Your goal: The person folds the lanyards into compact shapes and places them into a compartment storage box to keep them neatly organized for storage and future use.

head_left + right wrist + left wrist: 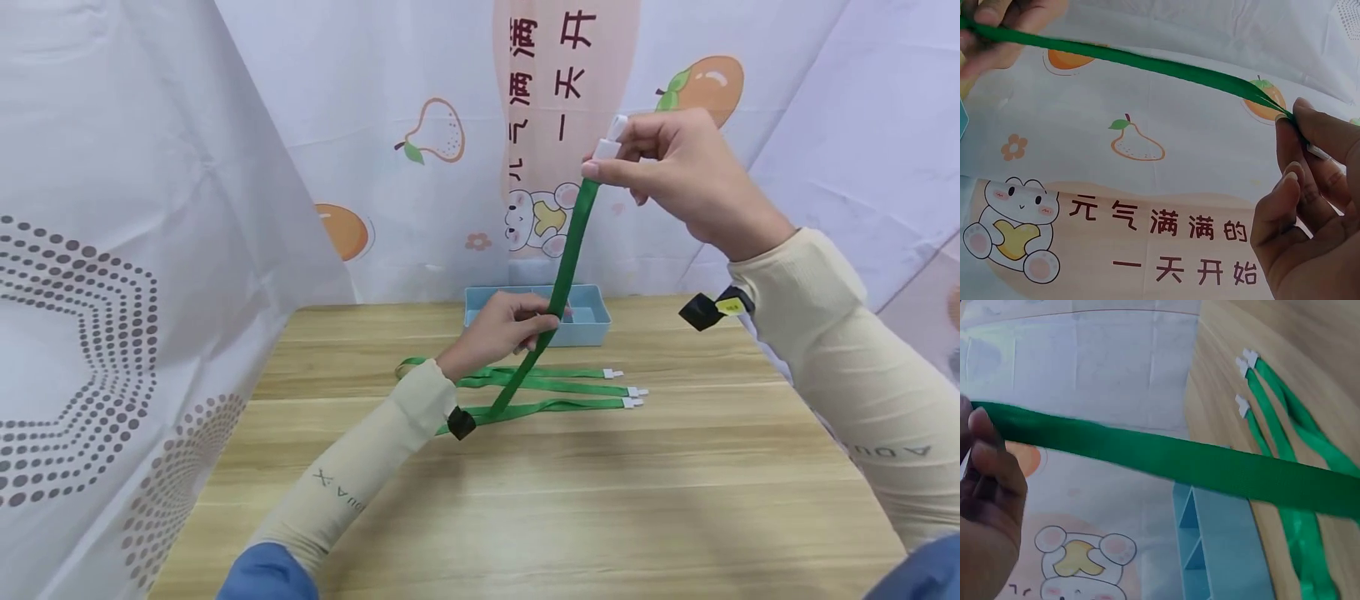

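Note:
A green lanyard (572,250) with a white plastic end piece (607,148) stretches slantwise above the table. High on the right, my right hand (675,171) pinches it near that end piece. Lower down, my left hand (517,323) grips the strap between thumb and fingers. The strap's lower part reaches down to the table. There, three green lanyards (577,387) lie side by side, their white clips (632,402) pointing right. In the right wrist view, the strap runs taut from the fingers of my right hand (1313,169) to my blurred left hand.
A light blue divided box (588,332) stands at the table's back edge, behind my left hand. Behind the wooden table (570,500) hangs a white printed cloth (375,75) with fruit and a bear, and more cloth hangs at both sides.

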